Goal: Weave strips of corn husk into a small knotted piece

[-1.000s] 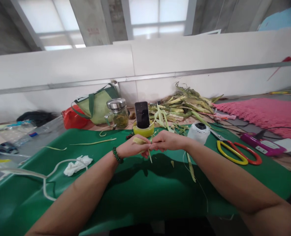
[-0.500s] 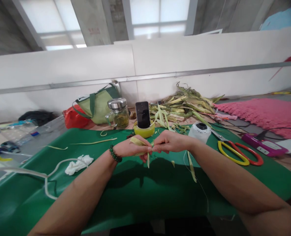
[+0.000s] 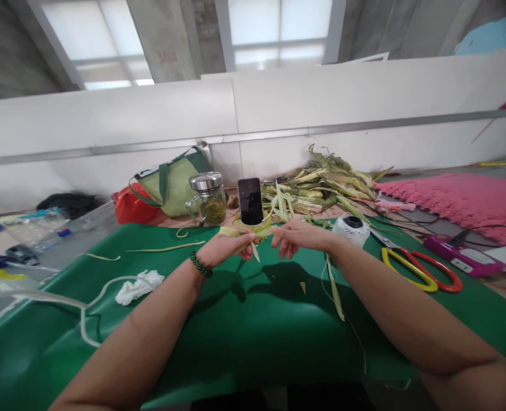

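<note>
In my left hand (image 3: 227,246), which wears a green bead bracelet (image 3: 200,265), a pale green corn husk strip (image 3: 231,231) is pinched between thumb and fingers. One narrow end pokes down below the fingertips; another stretches right to my right hand (image 3: 298,235). There the thumb and forefinger appear closed on that end, while the other fingers hang loosely apart. Both hands are above the green mat (image 3: 253,337), in front of a phone (image 3: 250,201) propped upright on a yellow round holder. Below my right wrist a longer husk strip (image 3: 335,291) lies on the mat.
Scissors (image 3: 424,268) and a white thread spool (image 3: 351,229) lie to the right, near a purple power strip (image 3: 464,256). Behind are a husk pile (image 3: 330,177), a glass jar (image 3: 212,202) and a green bag (image 3: 175,185). A white cable (image 3: 81,308) and crumpled tissue (image 3: 139,287) are left.
My hands were together at the husk strip; now they are slightly apart, with the strip stretched between them. The fingers of my right hand have loosened and hang downward.
</note>
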A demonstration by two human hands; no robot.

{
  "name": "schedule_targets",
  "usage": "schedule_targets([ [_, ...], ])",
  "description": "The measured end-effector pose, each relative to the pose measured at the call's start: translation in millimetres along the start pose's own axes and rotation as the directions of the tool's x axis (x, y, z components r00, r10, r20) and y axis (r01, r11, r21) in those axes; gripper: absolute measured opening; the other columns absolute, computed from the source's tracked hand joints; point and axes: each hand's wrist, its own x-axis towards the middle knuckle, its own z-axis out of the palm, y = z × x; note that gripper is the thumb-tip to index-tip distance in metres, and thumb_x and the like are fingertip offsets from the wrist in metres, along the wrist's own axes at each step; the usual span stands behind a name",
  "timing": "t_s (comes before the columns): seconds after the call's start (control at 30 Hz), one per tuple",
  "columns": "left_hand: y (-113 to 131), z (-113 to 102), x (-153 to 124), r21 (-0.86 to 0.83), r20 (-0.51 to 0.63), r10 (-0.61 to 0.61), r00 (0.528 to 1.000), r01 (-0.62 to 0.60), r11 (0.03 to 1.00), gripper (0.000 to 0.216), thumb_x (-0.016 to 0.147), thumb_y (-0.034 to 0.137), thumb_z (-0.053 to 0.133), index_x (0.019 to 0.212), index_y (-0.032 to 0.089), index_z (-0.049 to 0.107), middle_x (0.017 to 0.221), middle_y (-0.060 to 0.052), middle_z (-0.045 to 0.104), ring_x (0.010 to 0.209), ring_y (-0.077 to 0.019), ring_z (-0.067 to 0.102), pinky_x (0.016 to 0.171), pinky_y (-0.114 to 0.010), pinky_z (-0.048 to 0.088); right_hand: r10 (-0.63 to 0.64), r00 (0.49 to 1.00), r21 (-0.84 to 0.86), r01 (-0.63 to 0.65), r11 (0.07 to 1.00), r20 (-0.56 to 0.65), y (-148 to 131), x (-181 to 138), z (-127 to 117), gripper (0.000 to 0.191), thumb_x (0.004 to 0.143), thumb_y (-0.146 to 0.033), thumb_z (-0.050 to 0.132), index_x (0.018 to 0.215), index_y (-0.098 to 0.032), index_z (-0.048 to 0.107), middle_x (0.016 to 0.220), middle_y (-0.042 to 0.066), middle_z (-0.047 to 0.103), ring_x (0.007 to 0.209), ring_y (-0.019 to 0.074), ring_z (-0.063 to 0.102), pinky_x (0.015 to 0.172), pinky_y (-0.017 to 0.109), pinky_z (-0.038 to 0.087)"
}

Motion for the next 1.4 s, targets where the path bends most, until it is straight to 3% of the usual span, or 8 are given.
schedule_targets([
  [0.13,2,6,0,0.038,-0.008,0.045,0.999,-0.044,0.998,0.023,0.079,0.038,0.057,0.075,0.016,0.059,0.054,0.003,0.057,0.051,-0.0097,0.056,0.049,-0.018,0.045,-0.008,0.997,0.186,-0.007,0.983,0.077,1,9,18,0.055,0.069,-0.065,0.060,0.073,-0.011,0.064,0.066,0.006,0.068,0.053,0.0103,0.062,0.051,0.020,0.047],
  [0.3,-2,10,2,0.032,0.004,0.124,0.992,-0.124,0.992,0.027,0.078,0.043,0.055,0.076,0.016,0.054,0.054,0.006,0.047,0.045,-0.0068,0.046,0.044,-0.017,0.039,-0.055,0.998,0.296,0.060,0.953,-0.024,2,14,29,0.022,0.069,-0.032,0.067,0.061,-0.013,0.057,0.058,0.000,0.064,0.051,0.0075,0.057,0.053,0.019,0.047],
  [0.5,-6,10,4,0.237,-0.002,0.253,0.967,-0.245,0.940,0.028,0.080,0.041,0.052,0.065,0.017,0.049,0.051,0.004,0.046,0.044,-0.0085,0.047,0.044,-0.020,0.040,-0.257,0.957,-0.129,0.241,0.962,-0.132,0,9,28,0.016,0.073,-0.017,0.048,0.057,-0.016,0.046,0.055,-0.002,0.054,0.053,0.0088,0.052,0.053,0.020,0.040],
  [0.67,-6,8,4,0.254,0.017,0.240,0.971,-0.236,0.938,0.030,0.082,0.039,0.051,0.063,0.017,0.047,0.053,0.004,0.048,0.042,-0.0078,0.049,0.044,-0.020,0.043,-0.498,0.866,-0.568,0.386,0.727,-0.050,-1,2,23,0.021,0.080,-0.019,0.045,0.059,-0.016,0.046,0.055,-0.003,0.044,0.053,0.0082,0.038,0.053,0.021,0.026],
  [0.87,-4,0,2,0.027,0.080,0.051,0.996,-0.053,0.998,0.031,0.074,0.040,0.065,0.062,0.015,0.052,0.051,0.004,0.053,0.041,-0.0079,0.053,0.046,-0.020,0.047,-0.540,0.839,-0.625,0.457,0.633,0.067,-4,-4,13,0.025,0.086,-0.023,0.043,0.062,-0.016,0.048,0.053,-0.003,0.040,0.052,0.0087,0.035,0.053,0.022,0.023],
  [1.07,-6,-7,4,-0.300,0.170,-0.141,0.975,0.187,0.936,0.032,0.079,0.041,0.062,0.082,0.009,0.063,0.073,-0.012,0.072,0.068,-0.0190,0.069,0.056,-0.024,0.051,-0.435,0.899,-0.686,0.285,0.670,-0.051,-3,-3,8,0.023,0.084,-0.023,0.048,0.063,-0.016,0.052,0.055,-0.002,0.044,0.051,0.0084,0.036,0.052,0.023,0.020],
  [1.2,-6,-8,5,-0.323,0.183,-0.133,0.974,0.187,0.928,0.043,0.080,0.051,0.058,0.086,0.009,0.066,0.075,-0.012,0.072,0.070,-0.0191,0.068,0.060,-0.025,0.051,-0.430,0.898,-0.719,0.238,0.653,-0.093,-2,-3,11,0.021,0.083,-0.026,0.051,0.065,-0.016,0.055,0.055,-0.002,0.046,0.051,0.0086,0.037,0.051,0.023,0.019],
  [1.4,-7,-1,4,-0.170,0.009,-0.019,1.000,0.020,0.985,0.027,0.070,0.034,0.072,0.083,0.011,0.068,0.060,-0.002,0.066,0.058,-0.0119,0.062,0.060,-0.022,0.051,-0.494,0.861,-0.738,0.256,0.624,-0.119,-3,-7,11,0.025,0.083,-0.034,0.053,0.065,-0.017,0.058,0.055,-0.001,0.051,0.050,0.0091,0.039,0.051,0.024,0.021],
])
